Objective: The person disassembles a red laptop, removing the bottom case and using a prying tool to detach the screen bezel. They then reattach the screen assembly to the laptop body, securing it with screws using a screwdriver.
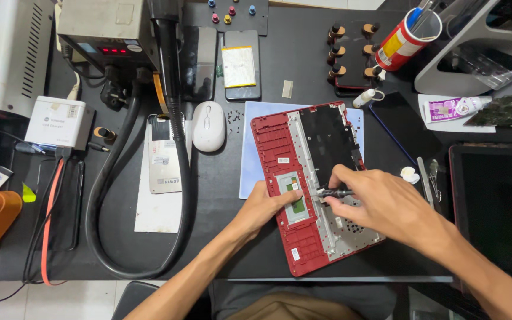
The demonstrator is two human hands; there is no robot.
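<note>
Lying across the black worktop (303,65) is an opened red laptop base (271,148), its long axis running away from the person and slightly tilted, resting partly on a pale blue mat (250,148). The left hand (262,207) is pressing on the base's near left edge, fingers bent, grasping nothing. The right hand (380,204) is pinching a small black screwdriver (334,193), its tip pointing left toward the touchpad board (294,198). A red-and-yellow can (401,44) at the back is holding pens.
</note>
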